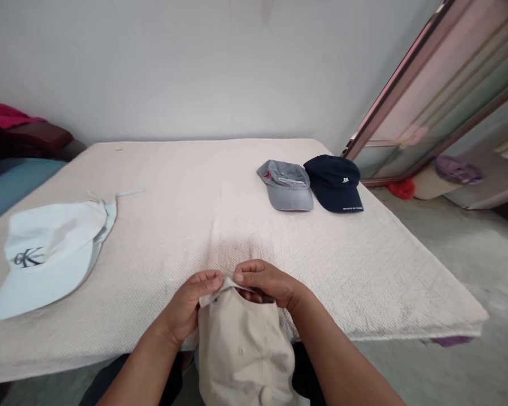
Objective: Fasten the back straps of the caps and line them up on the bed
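Observation:
A beige cap (245,349) hangs at the table's near edge, its back opening turned up and away from me. My left hand (197,296) pinches the back band on the left of the opening, thumb on top. Close beside it, my right hand (266,282) grips the strap end at the top of the opening, with some fingers partly inside the gap. The two thumbs are nearly touching over the strap. Its brim is mostly out of sight at the bottom of the view.
On the cloth-covered table (173,225) a white cap (55,242) with black letters lies at the left. A grey cap (285,183) and a navy cap (334,180) sit side by side at the back right. A wall (195,67) stands behind, a glass door (410,107) at right.

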Available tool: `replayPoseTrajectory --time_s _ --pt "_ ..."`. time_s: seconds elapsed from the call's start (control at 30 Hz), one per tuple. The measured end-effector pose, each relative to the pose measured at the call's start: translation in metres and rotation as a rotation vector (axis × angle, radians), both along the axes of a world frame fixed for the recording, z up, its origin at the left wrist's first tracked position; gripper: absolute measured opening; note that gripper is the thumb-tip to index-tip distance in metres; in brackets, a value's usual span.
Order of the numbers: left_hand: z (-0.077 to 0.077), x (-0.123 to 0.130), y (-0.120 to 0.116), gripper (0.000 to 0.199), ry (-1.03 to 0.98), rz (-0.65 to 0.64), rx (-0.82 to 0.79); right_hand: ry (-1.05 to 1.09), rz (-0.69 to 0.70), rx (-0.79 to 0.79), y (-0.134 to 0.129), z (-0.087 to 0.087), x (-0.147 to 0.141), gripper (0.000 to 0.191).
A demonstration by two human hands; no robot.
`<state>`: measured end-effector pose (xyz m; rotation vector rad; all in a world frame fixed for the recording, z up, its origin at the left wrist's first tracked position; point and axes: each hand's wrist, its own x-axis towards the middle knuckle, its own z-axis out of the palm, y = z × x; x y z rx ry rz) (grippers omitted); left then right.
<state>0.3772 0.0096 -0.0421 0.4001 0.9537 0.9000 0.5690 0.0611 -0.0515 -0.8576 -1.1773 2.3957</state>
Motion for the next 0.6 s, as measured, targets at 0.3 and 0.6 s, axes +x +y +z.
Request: replayPoseTrajectory --time_s 0.3,0.6 --pt "0.028 -0.029 0.022 0.031 -0.164 0.336 -0.083 0.153 -0.235 -0.054 -0.001 -0.004 0.011 0.036" --pt "0.013 0.001 0.002 0.033 -0.024 0.311 -0.075 0.106 -0.732 -0.004 0.019 0.003 0.011 0.030"
